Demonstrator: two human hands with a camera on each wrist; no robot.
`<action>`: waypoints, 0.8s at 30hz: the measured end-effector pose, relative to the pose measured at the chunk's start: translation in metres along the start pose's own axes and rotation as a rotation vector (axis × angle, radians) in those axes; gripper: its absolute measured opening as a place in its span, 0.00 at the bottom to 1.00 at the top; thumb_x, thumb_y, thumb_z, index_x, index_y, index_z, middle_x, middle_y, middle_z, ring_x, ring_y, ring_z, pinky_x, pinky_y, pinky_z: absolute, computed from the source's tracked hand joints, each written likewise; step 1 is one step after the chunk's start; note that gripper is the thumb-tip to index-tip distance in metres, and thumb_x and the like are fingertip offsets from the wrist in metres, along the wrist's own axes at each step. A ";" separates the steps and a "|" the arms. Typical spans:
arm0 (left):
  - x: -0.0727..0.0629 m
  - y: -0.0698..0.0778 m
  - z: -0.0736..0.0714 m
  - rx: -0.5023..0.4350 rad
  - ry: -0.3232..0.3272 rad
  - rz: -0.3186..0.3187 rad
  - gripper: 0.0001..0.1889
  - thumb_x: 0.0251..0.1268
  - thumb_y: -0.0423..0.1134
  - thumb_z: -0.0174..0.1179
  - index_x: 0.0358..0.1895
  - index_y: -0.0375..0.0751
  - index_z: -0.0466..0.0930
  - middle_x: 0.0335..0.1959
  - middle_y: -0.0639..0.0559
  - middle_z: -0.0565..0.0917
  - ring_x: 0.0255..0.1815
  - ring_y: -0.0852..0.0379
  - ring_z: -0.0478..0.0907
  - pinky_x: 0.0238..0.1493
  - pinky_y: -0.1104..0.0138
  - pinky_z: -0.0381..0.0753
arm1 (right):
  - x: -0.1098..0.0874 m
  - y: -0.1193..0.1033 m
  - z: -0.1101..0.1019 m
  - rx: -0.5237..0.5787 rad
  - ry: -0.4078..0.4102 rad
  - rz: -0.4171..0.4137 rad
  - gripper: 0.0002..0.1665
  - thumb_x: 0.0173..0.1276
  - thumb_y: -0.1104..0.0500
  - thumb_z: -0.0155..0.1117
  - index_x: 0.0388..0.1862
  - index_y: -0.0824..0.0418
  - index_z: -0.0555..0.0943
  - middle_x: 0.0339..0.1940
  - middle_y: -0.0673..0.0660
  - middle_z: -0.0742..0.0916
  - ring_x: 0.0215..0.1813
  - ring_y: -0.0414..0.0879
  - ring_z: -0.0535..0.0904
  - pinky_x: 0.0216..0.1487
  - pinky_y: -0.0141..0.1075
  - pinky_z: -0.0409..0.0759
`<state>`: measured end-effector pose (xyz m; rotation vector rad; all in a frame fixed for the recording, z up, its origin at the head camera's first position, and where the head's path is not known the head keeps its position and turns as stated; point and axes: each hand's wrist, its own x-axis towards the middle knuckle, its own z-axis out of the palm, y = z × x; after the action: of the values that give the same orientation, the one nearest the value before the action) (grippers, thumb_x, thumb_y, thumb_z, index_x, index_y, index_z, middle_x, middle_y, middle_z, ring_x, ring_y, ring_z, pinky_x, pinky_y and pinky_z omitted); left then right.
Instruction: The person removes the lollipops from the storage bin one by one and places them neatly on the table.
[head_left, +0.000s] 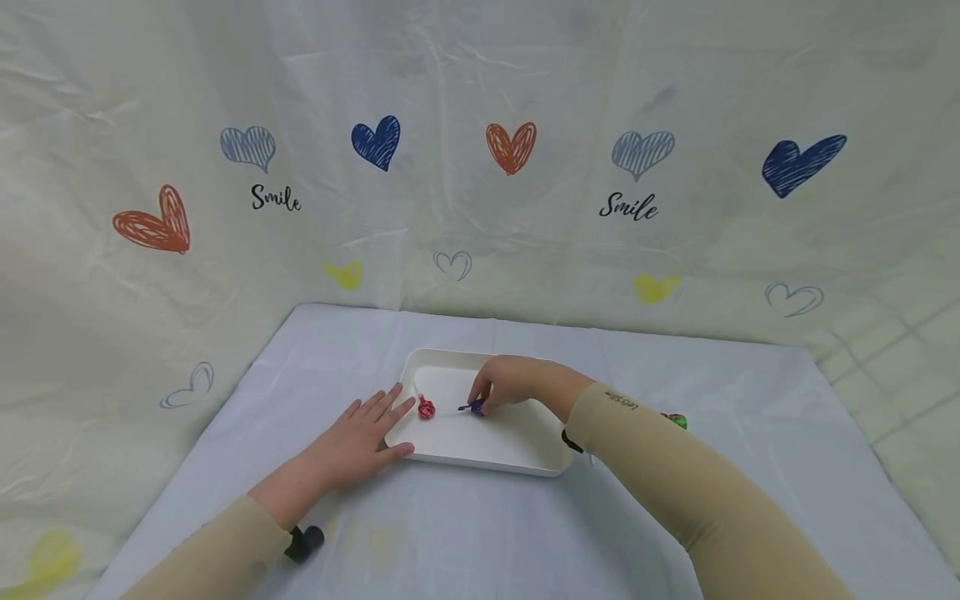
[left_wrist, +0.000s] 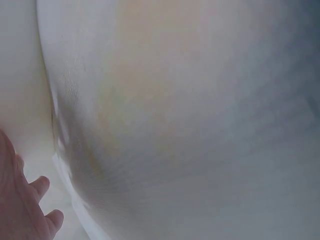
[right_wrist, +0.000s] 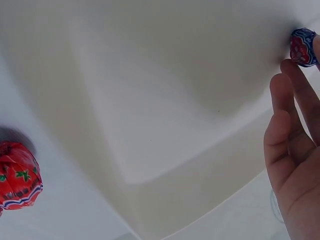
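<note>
A shallow white tray (head_left: pixel 517 440) lies on the table. My right hand (head_left: pixel 506 381) reaches into it and pinches a lollipop in a dark blue and red wrapper (right_wrist: pixel 303 47), its head held by the fingertips. Left of that, a red-wrapped lollipop (head_left: pixel 426 408) lies in the tray with its pale stick pointing back. My left hand (head_left: pixel 363 442) has its fingers spread and rests at the tray's left edge. In the left wrist view only part of the left hand (left_wrist: pixel 25 205) shows at the lower left corner.
Right of the tray, partly behind the right sleeve, lies a green and red wrapped candy (head_left: pixel 675 420). A red-wrapped lollipop (right_wrist: pixel 20 175) sits outside the tray wall in the right wrist view. A white sheet printed with hearts (head_left: pixel 510 217) hangs behind the white-covered table (head_left: pixel 480 533).
</note>
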<state>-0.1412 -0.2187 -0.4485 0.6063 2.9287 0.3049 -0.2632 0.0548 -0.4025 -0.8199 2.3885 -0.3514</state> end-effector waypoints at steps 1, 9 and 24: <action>0.000 0.000 0.000 0.001 0.001 0.000 0.43 0.68 0.71 0.46 0.80 0.54 0.51 0.82 0.49 0.47 0.79 0.41 0.48 0.74 0.40 0.47 | -0.001 -0.001 0.000 -0.001 -0.002 0.002 0.12 0.65 0.58 0.71 0.47 0.44 0.89 0.38 0.42 0.85 0.44 0.39 0.78 0.53 0.36 0.78; -0.001 0.001 -0.001 -0.008 -0.006 -0.010 0.42 0.69 0.68 0.49 0.80 0.54 0.50 0.82 0.50 0.45 0.80 0.42 0.46 0.75 0.42 0.46 | -0.002 -0.004 -0.001 -0.034 -0.013 0.010 0.16 0.66 0.63 0.69 0.42 0.41 0.90 0.42 0.38 0.85 0.48 0.38 0.77 0.58 0.37 0.76; -0.001 0.002 -0.001 0.002 -0.025 -0.028 0.42 0.69 0.68 0.49 0.80 0.55 0.49 0.82 0.51 0.43 0.80 0.43 0.45 0.76 0.43 0.45 | -0.008 -0.009 -0.005 -0.080 0.008 -0.016 0.17 0.66 0.62 0.68 0.47 0.40 0.89 0.54 0.43 0.83 0.60 0.42 0.75 0.63 0.40 0.74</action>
<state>-0.1402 -0.2176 -0.4471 0.5646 2.9116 0.2898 -0.2573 0.0532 -0.3914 -0.8752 2.4181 -0.2667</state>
